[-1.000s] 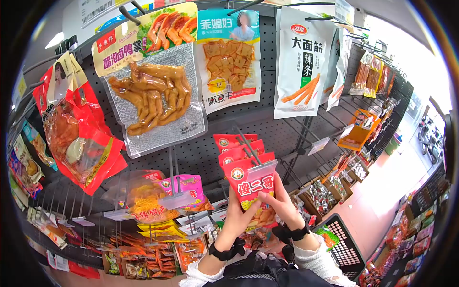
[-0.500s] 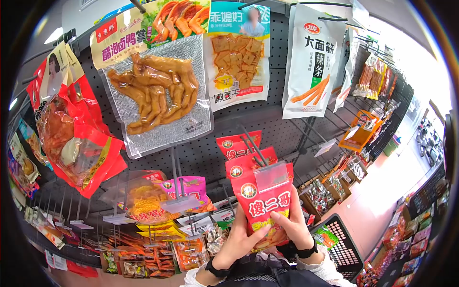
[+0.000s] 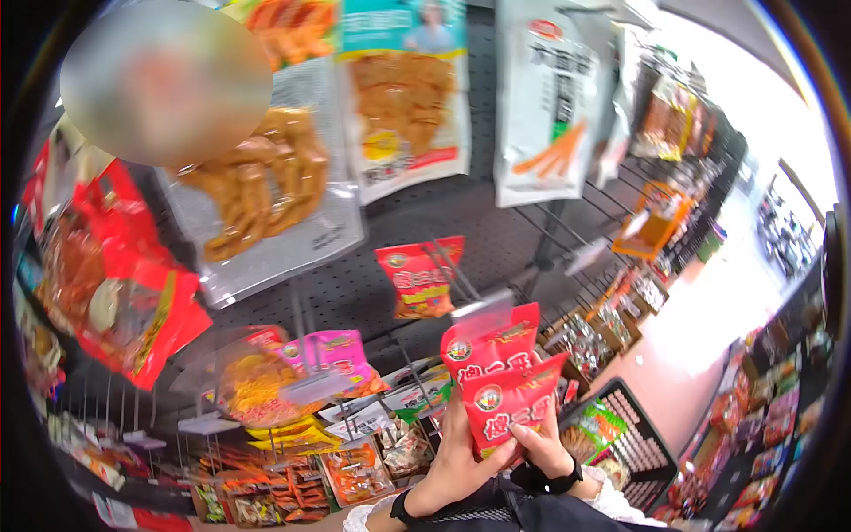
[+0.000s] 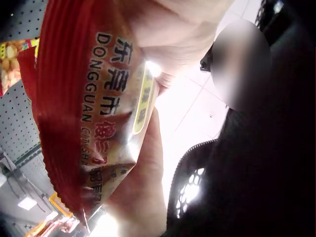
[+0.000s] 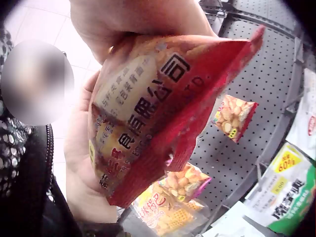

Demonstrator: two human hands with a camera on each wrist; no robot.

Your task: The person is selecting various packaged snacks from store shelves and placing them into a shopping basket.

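Both hands hold two red snack bags close to the body, one bag in front of the other. My left hand grips their left side and my right hand the right, thumbs over the front. In the wrist views the printed lower end of a red bag shows between the fingers. The bags sit just below the clear label holder at the tip of a metal hook. Farther back on that hook hangs a matching red bag.
Large hanging packs, including duck feet and a white pouch, fill the pegboard above. Bare hooks jut out at right. Pink bags hang to the left. A black basket with green packets stands at lower right, beside the aisle.
The two front red bags have come off the hook and moved down toward the body in both hands. One bag stays on the hook. The head view has shifted.
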